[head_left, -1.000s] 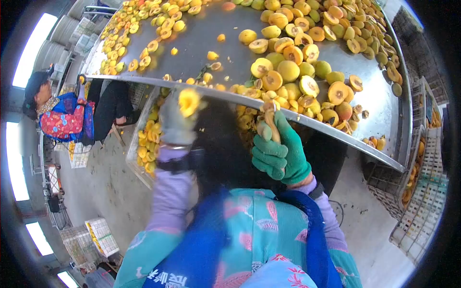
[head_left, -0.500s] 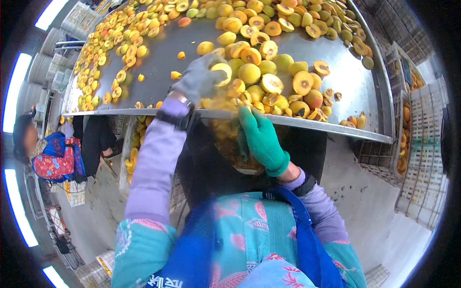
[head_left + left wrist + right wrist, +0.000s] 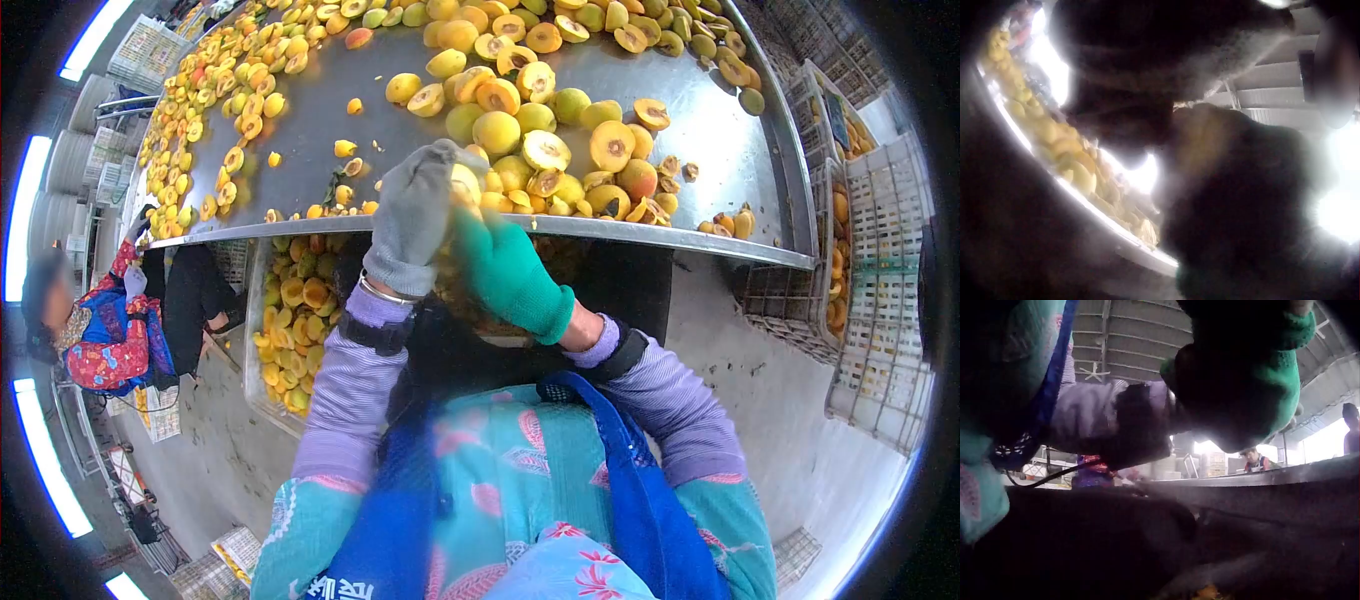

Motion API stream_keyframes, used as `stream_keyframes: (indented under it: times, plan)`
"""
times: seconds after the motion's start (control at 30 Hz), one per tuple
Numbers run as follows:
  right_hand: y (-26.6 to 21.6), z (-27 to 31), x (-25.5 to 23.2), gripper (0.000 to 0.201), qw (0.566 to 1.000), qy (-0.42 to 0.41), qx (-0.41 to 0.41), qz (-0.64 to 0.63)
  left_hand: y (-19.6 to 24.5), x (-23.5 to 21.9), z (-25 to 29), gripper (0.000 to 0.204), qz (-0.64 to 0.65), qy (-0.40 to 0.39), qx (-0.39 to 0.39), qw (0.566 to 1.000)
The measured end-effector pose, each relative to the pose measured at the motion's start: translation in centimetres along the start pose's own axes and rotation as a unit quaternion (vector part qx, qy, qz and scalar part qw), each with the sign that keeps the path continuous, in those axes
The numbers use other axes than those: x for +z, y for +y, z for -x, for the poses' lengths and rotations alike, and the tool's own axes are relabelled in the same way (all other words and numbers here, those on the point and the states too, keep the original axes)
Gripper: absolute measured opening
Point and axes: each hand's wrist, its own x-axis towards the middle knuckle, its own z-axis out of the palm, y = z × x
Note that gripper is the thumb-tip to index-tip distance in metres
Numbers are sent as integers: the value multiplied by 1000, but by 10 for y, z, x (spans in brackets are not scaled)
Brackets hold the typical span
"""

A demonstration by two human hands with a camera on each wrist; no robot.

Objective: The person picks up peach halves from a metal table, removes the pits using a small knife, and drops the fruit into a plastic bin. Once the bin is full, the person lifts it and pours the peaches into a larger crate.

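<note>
the left hand (image 3: 413, 210), in grey, curls round a yellow fruit (image 3: 465, 184) near the metal table (image 3: 320, 120)'s front edge; the fruit sits between it and the green-gloved right hand (image 3: 512, 278), whose blurred grip i cannot tell.

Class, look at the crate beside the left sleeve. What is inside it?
The crate holds yellow fruit, some apparently halved. The table hides its far end, the sleeve part of its right side; whatever lies beneath the top fruit cannot be seen.
</note>
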Motion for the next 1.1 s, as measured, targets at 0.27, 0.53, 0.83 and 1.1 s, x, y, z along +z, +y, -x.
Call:
stream_keyframes:
  times: [0.27,0.53,0.83,1.1]
  plan:
    - [-27,-13,-26,52,315,-113,499,-799,6,8,-14,24,109,-81,-45,990]
    - [-27,-17,-26,50,190,-199,471,-838,6,0,13,33,263,19,-64,963]
    - [-24,2,-24,48,182,-199,480,-835,-47,-134,92,30,173,256,-339,889]
    - [-15,6,-43,48,423,-150,632,-631,-10,-56,-32,42,-240,-73,-30,968]
